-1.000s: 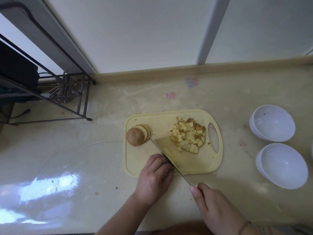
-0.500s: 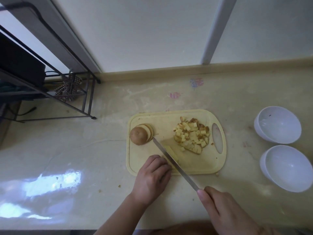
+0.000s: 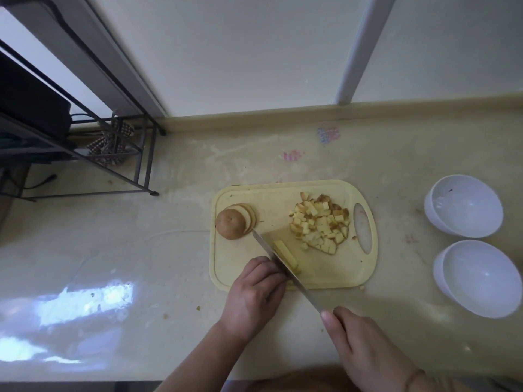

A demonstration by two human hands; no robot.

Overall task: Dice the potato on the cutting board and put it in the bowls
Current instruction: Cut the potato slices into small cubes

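While the left hand (image 3: 256,290) curled over the near end of a pale potato strip (image 3: 285,254), pinching it down against the cutting board (image 3: 334,271), the right hand (image 3: 365,349) wrapped its fingers round the handle of the knife (image 3: 283,263). That handle was hidden inside the fist, with one finger laid forward toward the blade, probably to steer it. The blade ran from about five o'clock up to eleven o'clock across the board and lay along the left edge of the strip, close beside the left knuckles; those knuckles seemed tucked so as to guide the steel and keep the fingertips clear of it.

At nine o'clock on the board sat the uncut potato end (image 3: 230,223) with a few slices leaning on it, parked away from the blade's path and likely waiting its turn. At two o'clock lay the heap of diced potato (image 3: 319,223), pushed beside the board's handle slot, which kept the cutting area free and put the heap on the side nearest the bowls. Off the board at three o'clock stood the far bowl (image 3: 464,206) and the near bowl (image 3: 478,278), with no potato in them, so transfer had not begun.
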